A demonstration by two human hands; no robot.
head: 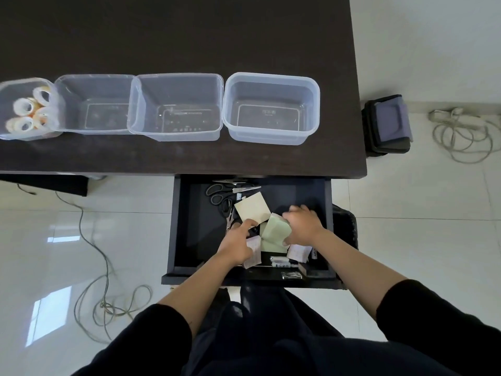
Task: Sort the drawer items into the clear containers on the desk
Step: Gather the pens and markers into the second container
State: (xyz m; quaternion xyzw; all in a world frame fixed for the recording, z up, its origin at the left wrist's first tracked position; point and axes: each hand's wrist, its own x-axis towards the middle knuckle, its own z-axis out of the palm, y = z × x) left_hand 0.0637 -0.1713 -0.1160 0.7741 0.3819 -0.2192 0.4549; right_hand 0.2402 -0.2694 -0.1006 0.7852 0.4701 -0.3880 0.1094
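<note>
The open dark drawer [189, 226] under the desk holds scissors [219, 195], pale yellow sticky-note pads [252, 208], pens, white markers [280, 261] and small paper slips. My left hand [238, 240] presses its fingers on the lower edge of the yellow pad and covers a white slip [253, 252]. My right hand [301, 222] grips a pale green note pad [276, 230] at its right edge. Four clear containers stand in a row on the desk. The leftmost container [5, 137] holds several tape rolls [29, 109]. The other three [95, 104] [176, 107] [271, 108] hold nothing.
The dark desk top [189, 36] stretches behind the containers. A black case [387, 124] lies on the floor at the desk's right end, with a coiled cable [461, 134] beyond it. Another cable [103, 267] runs over the tiled floor at the left.
</note>
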